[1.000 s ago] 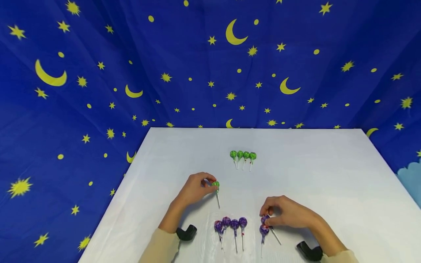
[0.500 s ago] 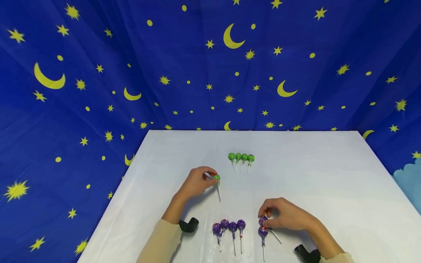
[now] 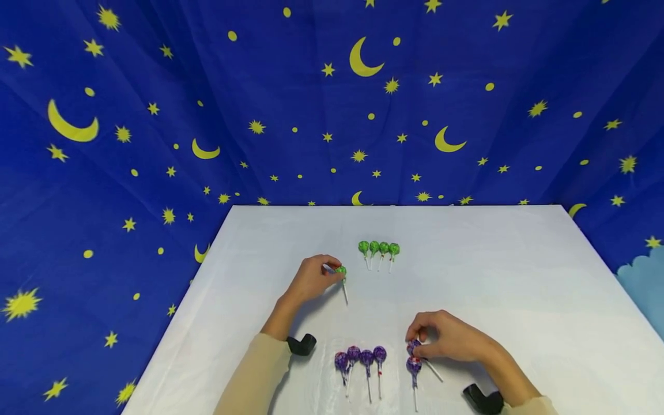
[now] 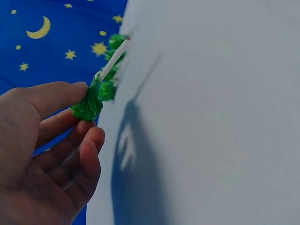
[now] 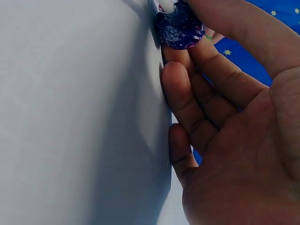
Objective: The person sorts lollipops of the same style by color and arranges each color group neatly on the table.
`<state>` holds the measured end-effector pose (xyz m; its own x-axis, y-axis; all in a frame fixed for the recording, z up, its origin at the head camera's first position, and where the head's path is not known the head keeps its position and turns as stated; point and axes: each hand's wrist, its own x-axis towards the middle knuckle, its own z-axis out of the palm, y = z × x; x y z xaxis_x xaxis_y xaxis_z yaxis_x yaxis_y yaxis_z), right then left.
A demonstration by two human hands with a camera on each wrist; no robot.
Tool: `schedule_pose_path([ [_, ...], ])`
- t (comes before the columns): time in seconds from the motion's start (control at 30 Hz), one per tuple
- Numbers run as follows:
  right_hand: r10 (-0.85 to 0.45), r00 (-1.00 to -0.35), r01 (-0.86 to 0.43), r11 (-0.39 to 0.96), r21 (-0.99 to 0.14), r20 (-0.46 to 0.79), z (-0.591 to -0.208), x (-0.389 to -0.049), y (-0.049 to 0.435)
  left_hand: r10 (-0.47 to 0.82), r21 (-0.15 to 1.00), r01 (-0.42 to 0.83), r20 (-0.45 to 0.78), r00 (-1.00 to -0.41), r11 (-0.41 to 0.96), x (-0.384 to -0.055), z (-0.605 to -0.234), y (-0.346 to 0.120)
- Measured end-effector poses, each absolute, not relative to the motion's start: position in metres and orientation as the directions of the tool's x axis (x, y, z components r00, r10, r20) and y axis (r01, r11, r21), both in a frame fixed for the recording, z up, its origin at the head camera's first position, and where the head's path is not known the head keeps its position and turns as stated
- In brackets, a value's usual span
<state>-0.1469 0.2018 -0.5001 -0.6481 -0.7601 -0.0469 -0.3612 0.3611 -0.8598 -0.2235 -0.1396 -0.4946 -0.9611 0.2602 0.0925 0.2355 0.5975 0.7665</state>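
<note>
Nearer the green row (image 3: 374, 246) now, our left hand (image 3: 314, 277) pinches a green lollipop (image 4: 87, 106); our right hand (image 3: 447, 337) holds a purple lollipop (image 5: 180, 32). We seem mid-carry, needing careful lowering.

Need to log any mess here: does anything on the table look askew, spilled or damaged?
Nothing looks spilled or damaged. Slightly askew are the two leftmost purple lollipops: their sticks converge, while the next two purple lollipops lie nearly parallel. The four green lollipops farther back make a neater row.
</note>
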Motion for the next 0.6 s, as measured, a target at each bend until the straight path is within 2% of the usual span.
schedule_pose_path([
  [0.27,-0.768,-0.640,-0.361,0.338,-0.869,-0.033,-0.502,-0.147,0.198,0.249,0.730,0.238,0.096,-0.964,0.641,-0.234,-0.496,-0.139],
  [0.6,-0.734,-0.675,-0.333,0.398,-0.855,-0.079,-0.500,-0.148,0.198,0.237,0.711,0.259,0.133,-0.962,0.654,-0.250,-0.503,-0.137],
])
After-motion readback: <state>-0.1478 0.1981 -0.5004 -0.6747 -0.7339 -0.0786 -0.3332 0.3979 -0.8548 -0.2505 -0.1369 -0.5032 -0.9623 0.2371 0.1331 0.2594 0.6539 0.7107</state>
